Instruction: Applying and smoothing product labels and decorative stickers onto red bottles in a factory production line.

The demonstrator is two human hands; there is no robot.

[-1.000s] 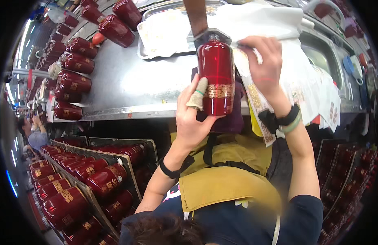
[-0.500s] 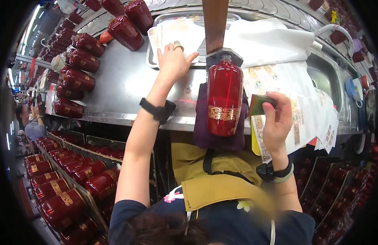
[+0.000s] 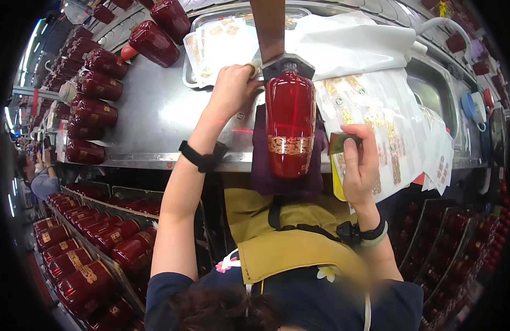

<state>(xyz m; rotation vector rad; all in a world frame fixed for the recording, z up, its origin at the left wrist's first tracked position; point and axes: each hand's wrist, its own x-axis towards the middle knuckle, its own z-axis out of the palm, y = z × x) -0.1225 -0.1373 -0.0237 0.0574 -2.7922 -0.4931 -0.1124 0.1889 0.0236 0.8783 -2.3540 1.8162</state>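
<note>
A glossy red bottle with a gold patterned band lies neck away from me on a dark purple cloth, at the foot of an upright brown post. My left hand is just left of the bottle's shoulder, by the near edge of a metal tray. A pale cover sits on one of its fingers; the others are partly hidden, so a hold cannot be made out. To the bottle's right, my right hand pinches a small flat dark green scraper between thumb and fingers, apart from the glass.
Decal sheets lie in the tray; more gold-printed sheets cover the bench at right, before a sink. Red bottles line the left side. Crates of bottles stand below. Another person is far left.
My left hand has moved off the tray's sheets, toward me and the bottle, its fingers no longer spread. The right hand keeps the scraper beside the bottle. The whole view has shifted slightly.
</note>
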